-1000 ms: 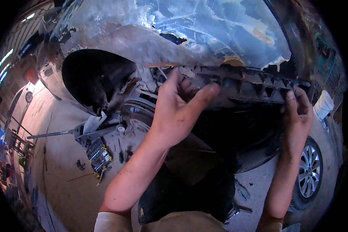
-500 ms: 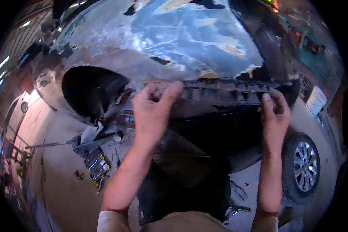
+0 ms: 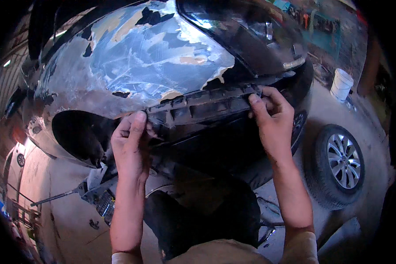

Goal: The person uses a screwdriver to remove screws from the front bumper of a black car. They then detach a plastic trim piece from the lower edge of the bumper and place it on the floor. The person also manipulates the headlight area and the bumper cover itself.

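A long black plastic strip [image 3: 202, 107] with ribs and slots along it spans between my two hands, its right end higher than its left. My left hand [image 3: 130, 134] pinches its left end between thumb and fingers. At the other end my right hand [image 3: 275, 114] grips it the same way, thumb facing me. Behind the strip is a dark car body with a sanded, patchy panel [image 3: 149, 61] of grey, tan and pale blue. I cannot tell whether the strip touches the car.
Left of the strip gapes a dark round opening [image 3: 77, 136] in the bodywork. A wheel with a silver rim [image 3: 344, 160] lies on the floor at right, with a white bucket [image 3: 341, 85] farther back. A tool case [image 3: 104, 206] and a jack-like metal tool [image 3: 86, 191] sit low at left.
My view has swung to the right, so the car sits farther left in the picture. The strip has gone from nearly level to tilted, its right end raised. Both hands keep their grip.
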`<state>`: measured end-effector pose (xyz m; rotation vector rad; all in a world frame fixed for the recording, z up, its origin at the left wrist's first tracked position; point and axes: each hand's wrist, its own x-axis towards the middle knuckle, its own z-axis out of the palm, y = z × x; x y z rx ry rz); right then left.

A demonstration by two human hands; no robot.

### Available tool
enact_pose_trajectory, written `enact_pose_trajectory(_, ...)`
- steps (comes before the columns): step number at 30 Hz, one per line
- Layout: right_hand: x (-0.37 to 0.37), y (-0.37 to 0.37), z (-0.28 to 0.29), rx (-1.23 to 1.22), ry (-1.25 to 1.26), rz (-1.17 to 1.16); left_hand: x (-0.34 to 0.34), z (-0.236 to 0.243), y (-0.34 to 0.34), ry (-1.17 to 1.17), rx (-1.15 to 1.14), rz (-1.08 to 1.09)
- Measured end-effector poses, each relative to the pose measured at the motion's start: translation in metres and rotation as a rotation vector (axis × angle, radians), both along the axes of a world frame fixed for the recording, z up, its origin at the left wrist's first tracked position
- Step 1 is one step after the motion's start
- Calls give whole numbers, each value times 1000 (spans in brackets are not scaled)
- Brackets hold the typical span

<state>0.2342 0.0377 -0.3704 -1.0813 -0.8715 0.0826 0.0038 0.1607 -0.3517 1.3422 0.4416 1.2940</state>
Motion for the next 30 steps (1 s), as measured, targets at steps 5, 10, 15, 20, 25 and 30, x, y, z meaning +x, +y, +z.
enact_pose_trajectory(5, 1, 1, -2, -11, -6, 12, 3, 3, -6, 25, -9, 41)
enact_pose_trajectory(10, 4, 1, -3, -8, -18, 16, 2, 2, -6, 3, -13, 20)
enact_pose_trajectory(15, 7, -3, 0, -20, -7, 66, 9, 0, -11, 53, 13, 102)
enact_pose_trajectory(20, 7, -7, 1, -83, -32, 52, 10, -2, -12, 84, 17, 148)
enact_pose_trajectory(25, 5, -12, -1, -76, -29, 93, 9, -2, -12, 90, 25, 184)
enact_pose_trajectory(30, 7, -16, -9, -76, -64, 103, 7, -1, -14, 105, 44, 161)
